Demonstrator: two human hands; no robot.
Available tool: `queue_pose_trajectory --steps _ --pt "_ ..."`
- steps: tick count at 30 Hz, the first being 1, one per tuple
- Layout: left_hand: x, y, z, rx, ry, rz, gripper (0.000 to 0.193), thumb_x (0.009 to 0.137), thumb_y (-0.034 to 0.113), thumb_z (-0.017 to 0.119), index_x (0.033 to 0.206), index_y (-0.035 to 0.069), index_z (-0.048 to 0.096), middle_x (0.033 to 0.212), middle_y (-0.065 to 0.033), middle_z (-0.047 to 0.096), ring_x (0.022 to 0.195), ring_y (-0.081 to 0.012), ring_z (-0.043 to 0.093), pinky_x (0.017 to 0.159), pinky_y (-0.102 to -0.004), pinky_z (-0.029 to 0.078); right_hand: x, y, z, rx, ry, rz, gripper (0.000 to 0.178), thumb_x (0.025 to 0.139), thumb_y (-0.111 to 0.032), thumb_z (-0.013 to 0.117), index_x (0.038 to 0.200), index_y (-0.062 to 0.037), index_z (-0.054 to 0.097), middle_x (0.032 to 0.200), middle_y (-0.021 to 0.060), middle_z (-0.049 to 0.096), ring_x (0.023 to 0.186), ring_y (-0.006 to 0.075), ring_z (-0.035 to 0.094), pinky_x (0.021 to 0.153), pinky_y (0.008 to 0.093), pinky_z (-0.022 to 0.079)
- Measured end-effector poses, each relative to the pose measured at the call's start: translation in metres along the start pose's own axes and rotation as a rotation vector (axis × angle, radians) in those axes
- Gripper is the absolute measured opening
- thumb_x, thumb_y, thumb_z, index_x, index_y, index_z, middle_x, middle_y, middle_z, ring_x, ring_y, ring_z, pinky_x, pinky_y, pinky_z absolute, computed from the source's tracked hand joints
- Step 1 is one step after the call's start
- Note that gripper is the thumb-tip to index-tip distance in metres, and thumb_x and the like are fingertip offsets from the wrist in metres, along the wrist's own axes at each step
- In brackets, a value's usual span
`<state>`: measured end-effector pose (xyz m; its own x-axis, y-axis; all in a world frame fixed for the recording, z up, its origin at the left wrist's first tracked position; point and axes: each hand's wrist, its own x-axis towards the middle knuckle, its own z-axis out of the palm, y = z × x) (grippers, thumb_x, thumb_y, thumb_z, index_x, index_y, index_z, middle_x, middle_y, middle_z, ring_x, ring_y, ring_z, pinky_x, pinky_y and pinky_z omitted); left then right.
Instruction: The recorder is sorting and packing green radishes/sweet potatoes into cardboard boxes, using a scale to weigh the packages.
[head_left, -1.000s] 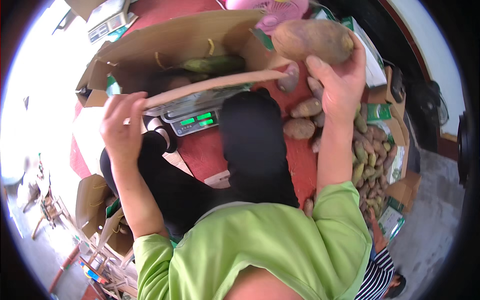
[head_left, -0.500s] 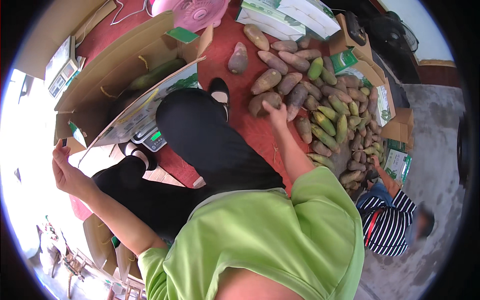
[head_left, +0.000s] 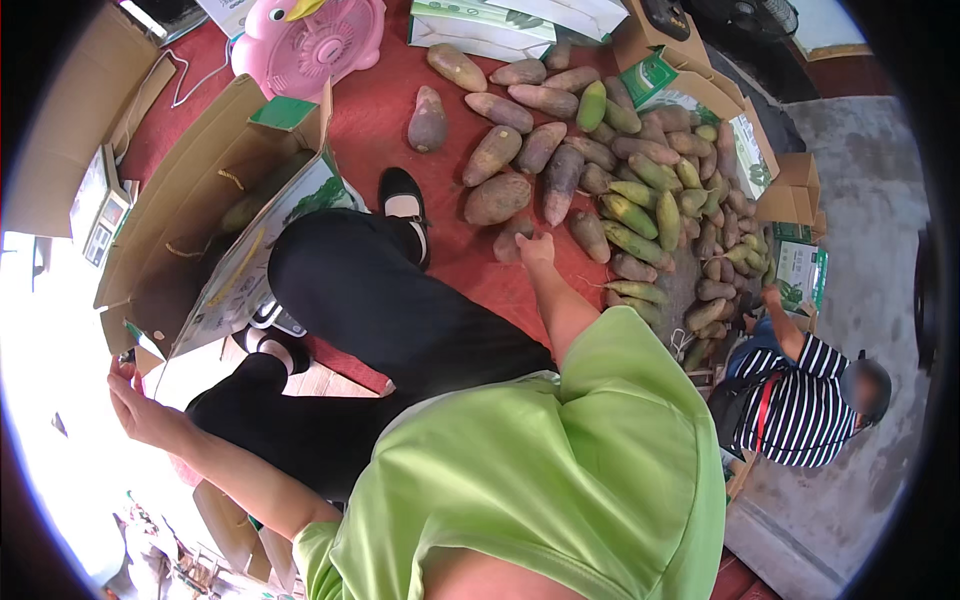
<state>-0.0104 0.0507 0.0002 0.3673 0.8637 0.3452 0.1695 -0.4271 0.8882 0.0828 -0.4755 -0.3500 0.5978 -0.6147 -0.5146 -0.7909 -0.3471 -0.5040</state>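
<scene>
Right hand (head_left: 537,247) reaches forward over the red mat, fingers resting on a small brownish tuber (head_left: 512,238) at the near edge of the heap; whether it is gripped, cannot tell. Tuber's long axis runs roughly away from the person. Left hand (head_left: 140,405) is far off (low left), pinching the flap of an open cardboard box (head_left: 190,230).

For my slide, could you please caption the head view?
Right hand reaches a tuber in the pile on the red mat; left hand grips a box flap.
</scene>
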Motion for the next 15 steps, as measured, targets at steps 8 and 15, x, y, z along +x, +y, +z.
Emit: queue_pose_trajectory --steps 8,15 --pt "0.015 -0.02 -0.017 -0.139 -0.066 -0.092 0.032 0.095 0.027 0.052 0.111 0.001 0.063 0.1 -0.0074 0.061 0.094 -0.0153 0.057 0.083 -0.0296 0.047 -0.017 -0.042 0.006 0.114 -0.33 -0.035 0.049 0.073 -0.023 0.072 0.115 -0.0048 0.055 0.084 0.0074 0.065 0.068 0.0181 0.063 0.051 0.0326 0.051" --pt "0.018 -0.022 -0.009 -0.191 -0.149 -0.146 0.025 0.093 0.02 0.057 0.112 0.005 0.064 0.098 -0.0032 0.063 0.092 -0.0091 0.057 0.078 -0.0238 0.046 0.018 -0.105 -0.015 0.165 -0.684 -0.104 0.034 0.087 -0.033 0.059 0.11 -0.0084 0.059 0.098 0.0046 0.063 0.081 0.02 0.063 0.059 0.0348 0.047"
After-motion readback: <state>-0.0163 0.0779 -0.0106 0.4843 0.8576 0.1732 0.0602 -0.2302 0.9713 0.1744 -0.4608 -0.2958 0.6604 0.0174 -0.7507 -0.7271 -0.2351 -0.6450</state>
